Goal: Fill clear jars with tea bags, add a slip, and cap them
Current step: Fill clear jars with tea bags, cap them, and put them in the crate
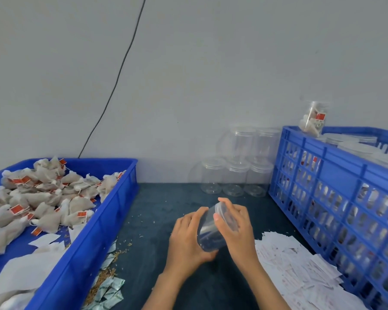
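An empty clear jar [207, 233] lies tilted between my hands above the dark table, its capped end pointing up and to the right. My left hand [186, 240] grips the jar's body from the left and below. My right hand [238, 227] curls round the clear lid [225, 217] at the jar's top. Tea bags [43, 198] with red tags are heaped in the blue tray [112, 211] on the left. White paper slips [300, 265] are strewn on the table at the right.
Several empty capped jars [235, 166] are stacked against the wall behind my hands. A tall blue slotted crate [336, 193] at the right holds filled jars; one filled jar [314, 118] sits on its far rim. Foil sachets [109, 289] and loose grains lie beside the tray.
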